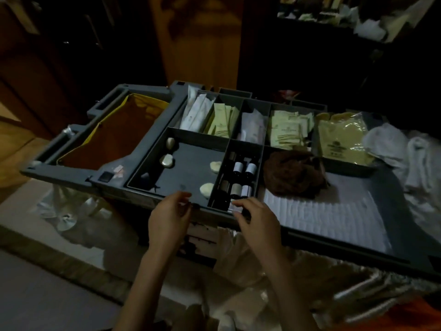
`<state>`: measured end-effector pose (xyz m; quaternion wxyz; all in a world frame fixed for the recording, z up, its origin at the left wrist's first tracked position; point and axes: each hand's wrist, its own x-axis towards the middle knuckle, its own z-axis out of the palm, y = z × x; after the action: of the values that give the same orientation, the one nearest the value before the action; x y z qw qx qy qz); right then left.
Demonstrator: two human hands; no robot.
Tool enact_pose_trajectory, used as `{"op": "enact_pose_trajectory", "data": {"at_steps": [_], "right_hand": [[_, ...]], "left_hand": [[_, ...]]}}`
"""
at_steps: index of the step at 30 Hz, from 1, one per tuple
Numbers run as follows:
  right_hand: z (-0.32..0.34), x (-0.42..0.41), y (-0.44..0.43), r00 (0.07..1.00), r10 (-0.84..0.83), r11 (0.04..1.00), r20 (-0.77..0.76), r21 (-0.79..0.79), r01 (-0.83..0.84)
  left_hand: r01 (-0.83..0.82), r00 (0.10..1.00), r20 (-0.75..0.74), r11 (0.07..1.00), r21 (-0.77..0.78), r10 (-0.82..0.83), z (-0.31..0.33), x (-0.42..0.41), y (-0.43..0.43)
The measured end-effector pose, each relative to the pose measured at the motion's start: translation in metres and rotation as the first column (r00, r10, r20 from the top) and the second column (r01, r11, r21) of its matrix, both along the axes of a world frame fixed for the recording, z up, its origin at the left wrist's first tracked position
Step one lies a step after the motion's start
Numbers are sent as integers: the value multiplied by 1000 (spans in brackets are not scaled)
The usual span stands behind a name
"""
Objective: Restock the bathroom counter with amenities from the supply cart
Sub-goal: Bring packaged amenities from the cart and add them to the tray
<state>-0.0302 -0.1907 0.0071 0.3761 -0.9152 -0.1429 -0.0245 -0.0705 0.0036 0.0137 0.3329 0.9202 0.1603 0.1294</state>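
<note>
The grey supply cart tray stands in front of me, split into compartments. A narrow compartment holds several small dark bottles with white labels. My right hand reaches over its front end, and thumb and fingers pinch a small white-labelled bottle there. My left hand hovers at the tray's front edge, fingers loosely curled, with nothing visibly held. The wide compartment to the left holds round soaps and pale oval items. The back compartments hold white sachets and green packets.
A yellow-lined bag hangs open at the cart's left end. A brown bundle lies on a white quilted mat. Yellow packets and white towels sit at the right. The room is dim, with wooden doors behind.
</note>
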Motion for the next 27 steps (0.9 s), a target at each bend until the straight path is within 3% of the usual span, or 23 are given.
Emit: {"op": "enact_pose_trajectory", "data": {"at_steps": [6,12,20,27], "right_hand": [[3,59,21,999,-15,1000,39,-8,16],[13,132,47,994,-82,997,75,6,82],[7,223,117,978,-187,982,89,13,186],[-16,275,164,939,-344,904,0,-271,331]], "left_hand": [[-24,998,61,999,-41,27,-3,69,23],[47,999,23,997,-67,-45,-12,156,50],[145,977,175,983,-115,-124,-26,228,90],[203,960,240,947,-248,-143,-28,272,97]]}}
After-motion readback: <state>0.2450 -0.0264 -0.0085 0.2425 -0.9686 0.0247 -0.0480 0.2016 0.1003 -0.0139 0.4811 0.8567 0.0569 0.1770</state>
